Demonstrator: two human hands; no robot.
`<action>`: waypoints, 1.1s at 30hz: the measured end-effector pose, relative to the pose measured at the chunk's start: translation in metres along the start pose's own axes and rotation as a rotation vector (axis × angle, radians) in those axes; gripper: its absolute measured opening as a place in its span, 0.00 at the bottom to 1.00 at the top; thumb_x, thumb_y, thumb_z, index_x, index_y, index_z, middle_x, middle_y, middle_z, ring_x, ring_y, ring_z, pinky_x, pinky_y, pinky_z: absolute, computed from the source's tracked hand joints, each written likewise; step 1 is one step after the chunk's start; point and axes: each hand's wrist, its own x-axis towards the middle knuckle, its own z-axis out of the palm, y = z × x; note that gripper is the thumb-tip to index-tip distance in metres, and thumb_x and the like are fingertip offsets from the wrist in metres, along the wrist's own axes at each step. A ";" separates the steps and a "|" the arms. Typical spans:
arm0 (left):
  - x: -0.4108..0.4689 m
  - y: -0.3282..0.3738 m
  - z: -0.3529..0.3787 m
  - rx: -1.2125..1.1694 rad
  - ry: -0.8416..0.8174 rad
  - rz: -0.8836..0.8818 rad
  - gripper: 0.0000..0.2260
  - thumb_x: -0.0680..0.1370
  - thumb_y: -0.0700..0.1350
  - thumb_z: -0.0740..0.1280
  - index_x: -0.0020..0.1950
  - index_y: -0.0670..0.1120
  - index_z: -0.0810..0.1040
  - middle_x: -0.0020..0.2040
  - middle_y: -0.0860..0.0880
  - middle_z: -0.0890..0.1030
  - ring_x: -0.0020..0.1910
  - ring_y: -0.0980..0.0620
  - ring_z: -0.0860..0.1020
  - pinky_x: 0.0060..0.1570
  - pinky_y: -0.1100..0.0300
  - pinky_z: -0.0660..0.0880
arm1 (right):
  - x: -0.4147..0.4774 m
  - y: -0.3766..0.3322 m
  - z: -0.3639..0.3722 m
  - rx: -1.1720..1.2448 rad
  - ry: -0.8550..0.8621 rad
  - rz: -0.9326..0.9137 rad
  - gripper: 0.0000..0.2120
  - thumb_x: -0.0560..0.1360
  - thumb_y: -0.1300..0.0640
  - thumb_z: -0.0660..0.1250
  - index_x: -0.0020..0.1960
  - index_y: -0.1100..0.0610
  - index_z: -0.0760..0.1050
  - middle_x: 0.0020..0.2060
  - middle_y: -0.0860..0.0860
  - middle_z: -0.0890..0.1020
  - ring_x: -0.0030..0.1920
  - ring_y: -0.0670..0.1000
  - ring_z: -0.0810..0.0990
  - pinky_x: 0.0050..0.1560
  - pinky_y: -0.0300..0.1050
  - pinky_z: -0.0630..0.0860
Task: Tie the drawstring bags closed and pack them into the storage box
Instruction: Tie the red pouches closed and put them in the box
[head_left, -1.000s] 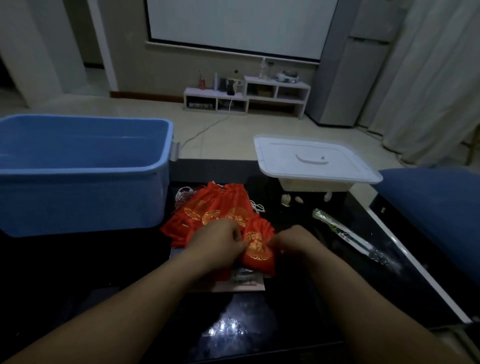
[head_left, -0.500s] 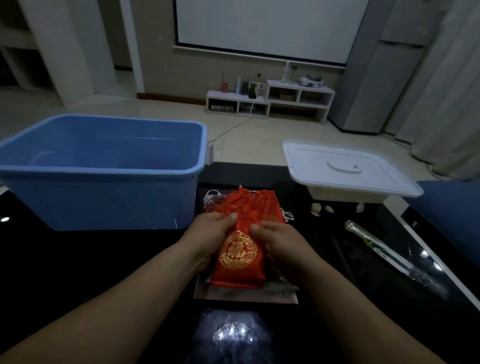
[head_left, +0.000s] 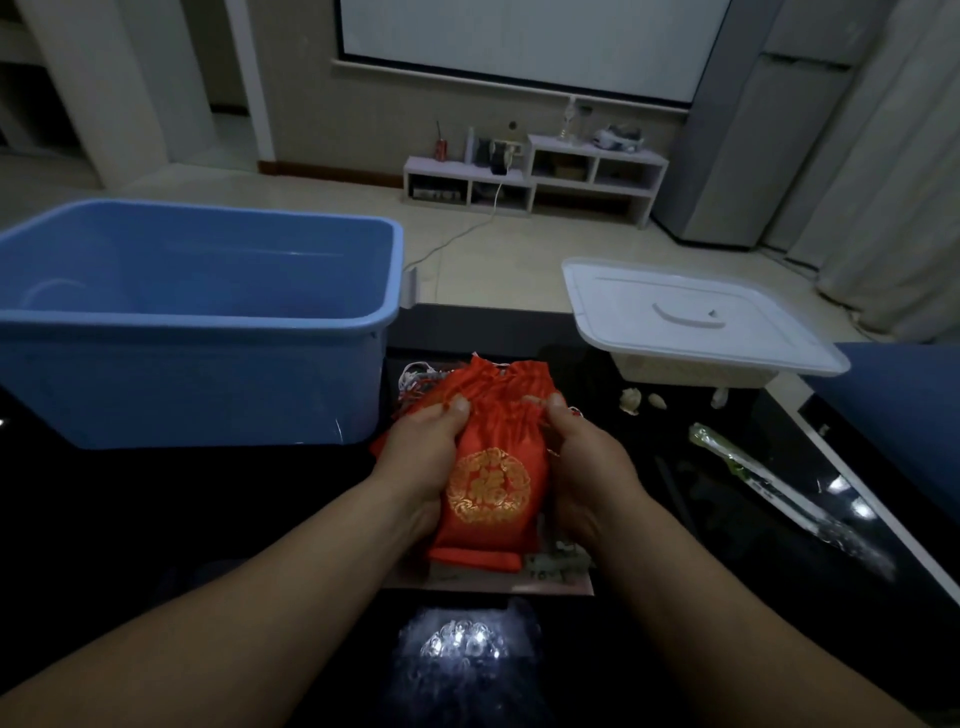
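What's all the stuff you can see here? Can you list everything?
held bag: one, red with gold emblem, table middle, between both hands
bag pile: count unclear, red, behind the held bag
storage box: one, blue, open, table left
lid: one, white, on pale container, table right
wrapped stick: one, clear and green, table right
small pale bits: about three, cream, near the lid
table: one, glossy black
shelf unit: one, white, far wall
left hand: pinches the held bag's top
right hand: pinches the held bag's top
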 end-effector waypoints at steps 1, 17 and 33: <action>0.001 -0.002 0.000 0.010 0.020 0.009 0.09 0.85 0.46 0.66 0.55 0.43 0.83 0.49 0.38 0.87 0.45 0.40 0.87 0.46 0.44 0.85 | 0.001 -0.001 -0.003 -0.009 0.020 -0.019 0.17 0.86 0.46 0.61 0.58 0.57 0.83 0.50 0.56 0.88 0.48 0.56 0.88 0.51 0.55 0.84; 0.001 0.004 -0.017 -0.217 0.183 -0.057 0.14 0.86 0.51 0.61 0.49 0.44 0.79 0.40 0.46 0.85 0.35 0.52 0.81 0.35 0.60 0.77 | 0.008 -0.011 -0.035 0.255 0.105 0.089 0.16 0.88 0.51 0.55 0.54 0.60 0.77 0.40 0.53 0.81 0.25 0.45 0.74 0.20 0.34 0.65; -0.003 0.022 -0.010 -0.004 0.002 0.263 0.15 0.87 0.52 0.57 0.51 0.43 0.76 0.33 0.49 0.76 0.30 0.54 0.75 0.31 0.60 0.73 | 0.005 -0.012 -0.027 -0.134 0.123 -0.240 0.18 0.85 0.47 0.62 0.49 0.60 0.83 0.32 0.53 0.76 0.30 0.49 0.72 0.30 0.43 0.70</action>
